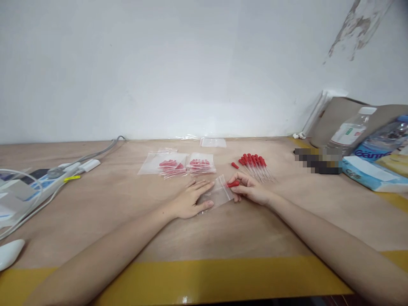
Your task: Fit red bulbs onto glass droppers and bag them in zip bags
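Note:
My left hand (190, 200) lies flat with its fingers spread, pressing a clear zip bag (219, 193) onto the table. At the bag's right end, my right hand (253, 190) pinches a dropper with a red bulb (233, 184). The bulb shows between thumb and fingers beside the bag's mouth; the rest of this dropper is hard to make out. Behind my right hand lies a heap of red-bulbed droppers with clear thin stems (256, 163). A single red-bulbed piece (235, 165) sits just left of the heap.
Beyond my left hand are two stacks of bags holding red-bulbed items, one left (172, 165) and one right (200, 163). Flat clear bags (213, 143) lie near the wall. A power strip (51, 182) with cables occupies the left; bottles (349, 131) and a tissue pack (372, 174) the right.

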